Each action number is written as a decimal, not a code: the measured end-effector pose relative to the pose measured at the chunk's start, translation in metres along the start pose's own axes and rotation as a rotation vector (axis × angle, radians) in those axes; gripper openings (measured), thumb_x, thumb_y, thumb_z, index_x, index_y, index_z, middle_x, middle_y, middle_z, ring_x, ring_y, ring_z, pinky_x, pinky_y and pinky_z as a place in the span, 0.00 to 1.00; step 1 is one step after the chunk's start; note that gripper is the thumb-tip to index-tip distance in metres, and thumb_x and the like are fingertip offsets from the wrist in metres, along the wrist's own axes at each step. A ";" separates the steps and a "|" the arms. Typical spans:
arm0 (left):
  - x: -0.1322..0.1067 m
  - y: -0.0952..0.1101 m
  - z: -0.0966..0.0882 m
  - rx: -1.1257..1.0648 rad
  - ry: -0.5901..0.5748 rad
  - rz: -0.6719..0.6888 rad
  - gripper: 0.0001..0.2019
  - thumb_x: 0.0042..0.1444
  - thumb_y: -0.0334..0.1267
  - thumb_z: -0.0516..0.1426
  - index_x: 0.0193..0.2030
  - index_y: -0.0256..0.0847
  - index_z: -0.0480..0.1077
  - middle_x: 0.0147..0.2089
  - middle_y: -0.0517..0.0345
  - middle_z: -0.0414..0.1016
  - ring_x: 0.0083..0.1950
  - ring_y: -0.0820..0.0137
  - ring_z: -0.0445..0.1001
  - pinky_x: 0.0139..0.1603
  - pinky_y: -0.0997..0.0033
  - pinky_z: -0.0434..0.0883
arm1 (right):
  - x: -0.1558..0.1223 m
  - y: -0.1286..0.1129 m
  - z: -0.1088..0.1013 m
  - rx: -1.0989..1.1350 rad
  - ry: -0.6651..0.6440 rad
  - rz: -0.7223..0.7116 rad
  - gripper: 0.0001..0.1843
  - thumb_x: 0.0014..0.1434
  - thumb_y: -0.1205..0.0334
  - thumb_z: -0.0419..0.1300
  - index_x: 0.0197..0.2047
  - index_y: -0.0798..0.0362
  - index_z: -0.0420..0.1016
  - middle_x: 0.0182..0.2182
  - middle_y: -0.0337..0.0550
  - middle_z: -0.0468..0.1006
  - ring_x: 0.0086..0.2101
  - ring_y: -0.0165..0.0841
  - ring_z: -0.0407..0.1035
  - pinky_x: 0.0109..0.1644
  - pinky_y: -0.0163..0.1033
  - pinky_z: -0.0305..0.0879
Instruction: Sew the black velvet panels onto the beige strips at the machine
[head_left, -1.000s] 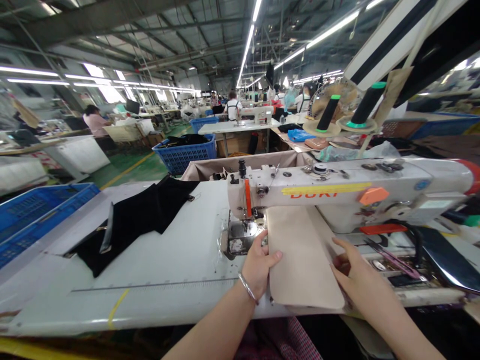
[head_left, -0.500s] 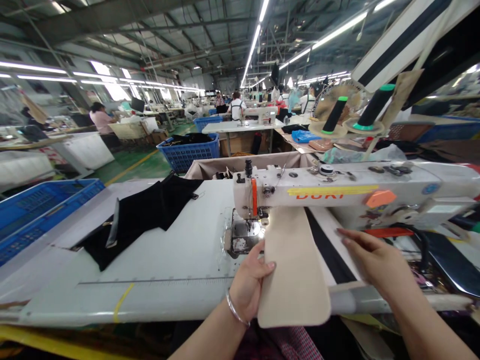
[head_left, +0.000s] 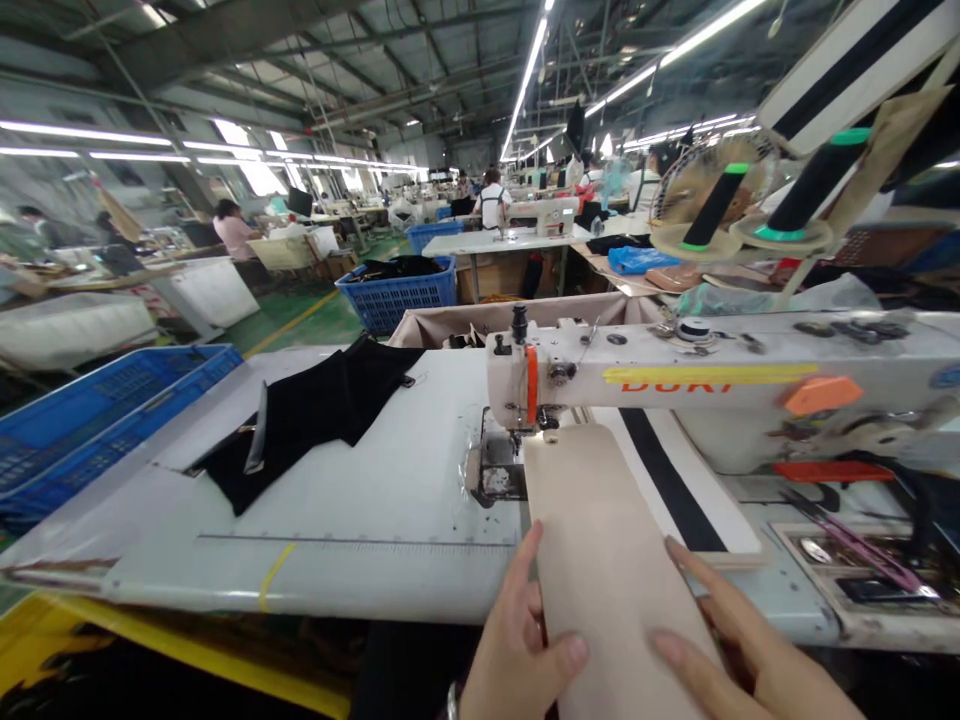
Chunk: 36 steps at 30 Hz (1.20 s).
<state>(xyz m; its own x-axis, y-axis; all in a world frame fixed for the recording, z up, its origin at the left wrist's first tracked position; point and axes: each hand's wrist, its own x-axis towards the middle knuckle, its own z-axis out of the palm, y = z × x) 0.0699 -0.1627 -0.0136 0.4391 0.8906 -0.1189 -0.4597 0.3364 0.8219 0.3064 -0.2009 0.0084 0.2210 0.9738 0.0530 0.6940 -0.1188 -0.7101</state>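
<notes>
A long beige panel (head_left: 600,530) with rounded corners lies at the sewing machine (head_left: 750,345), its far end beside the needle area. My left hand (head_left: 517,640) grips the panel's left edge, thumb on top. On the opposite edge, my right hand (head_left: 742,640) has its thumb on the surface and its fingers along the side. The panel's near end runs out of the picture. To its right, a white panel with a black stripe (head_left: 671,485) rests under the machine arm, partly covered by the beige panel.
Black fabric (head_left: 322,415) with a metal strip lies left on the table, behind a printed ruler (head_left: 352,541). Pink tweezers (head_left: 870,550) sit in a tray at right. Blue crates (head_left: 112,420) stand beyond the left edge; thread cones (head_left: 716,205) rise behind the machine.
My right hand has left the striped panel for the beige panel's right edge. The beige panel and my left hand have come nearer to me. The view has shifted slightly right.
</notes>
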 end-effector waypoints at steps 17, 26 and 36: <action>0.085 0.077 -0.066 1.502 -0.253 0.385 0.19 0.61 0.41 0.55 0.59 0.50 0.67 0.64 0.53 0.64 0.67 0.58 0.59 0.71 0.49 0.44 | -0.018 -0.017 0.073 0.279 -0.361 0.105 0.42 0.57 0.45 0.55 0.70 0.51 0.48 0.45 0.45 0.78 0.47 0.39 0.73 0.51 0.40 0.70; 0.108 0.078 -0.076 1.766 -0.273 0.415 0.20 0.64 0.41 0.51 0.62 0.47 0.63 0.67 0.50 0.59 0.69 0.59 0.54 0.71 0.49 0.45 | 0.003 -0.032 0.077 0.293 -0.284 0.101 0.38 0.60 0.48 0.54 0.69 0.50 0.49 0.43 0.44 0.79 0.43 0.37 0.75 0.50 0.40 0.70; 0.112 0.075 -0.080 1.830 -0.255 0.462 0.19 0.64 0.40 0.52 0.61 0.45 0.64 0.65 0.49 0.61 0.69 0.61 0.54 0.71 0.47 0.49 | 0.007 -0.020 0.080 -0.036 -0.172 -0.152 0.34 0.63 0.53 0.52 0.69 0.54 0.50 0.52 0.46 0.74 0.48 0.35 0.72 0.46 0.34 0.72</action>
<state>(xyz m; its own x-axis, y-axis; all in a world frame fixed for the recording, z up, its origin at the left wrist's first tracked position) 0.0231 -0.0137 -0.0097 0.7040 0.6859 0.1840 0.6315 -0.7232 0.2797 0.2392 -0.1765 -0.0328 -0.0060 0.9994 0.0351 0.7352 0.0282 -0.6773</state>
